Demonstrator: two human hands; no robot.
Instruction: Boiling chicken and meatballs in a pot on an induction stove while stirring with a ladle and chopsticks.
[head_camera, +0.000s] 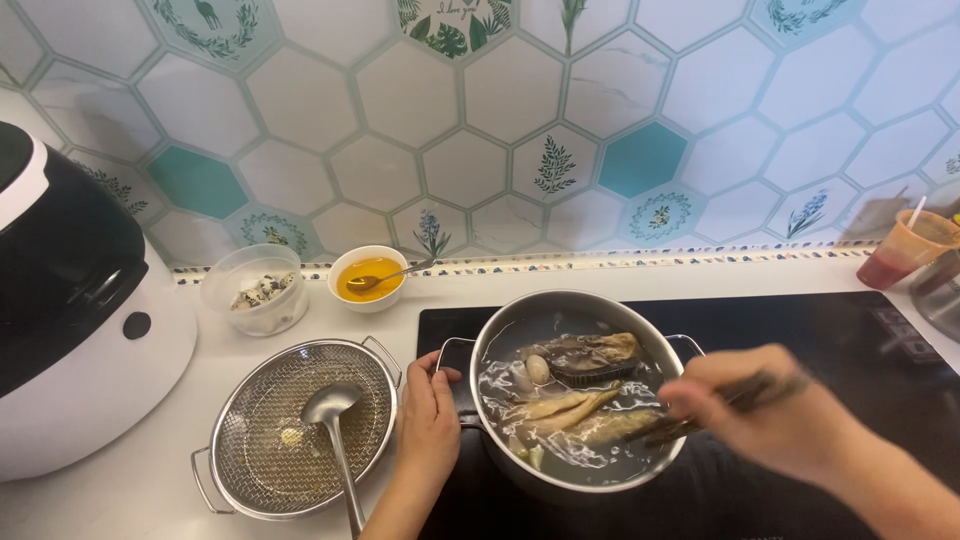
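Left hand (428, 420) closed on the round steel pot's (500, 345) near handle; right hand (770, 415) grips dark chopsticks (735, 400) over fish pieces (575, 405) in broth.

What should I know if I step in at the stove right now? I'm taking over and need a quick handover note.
Left hand grips the near handle of the round steel pot on the black cooktop.
Right hand holds dark chopsticks, tips in the broth among fish pieces.
Steel ladle rests in the mesh strainer basket, left of the pot.
Done: fish is in the liquid. Left: nothing has been lifted out.
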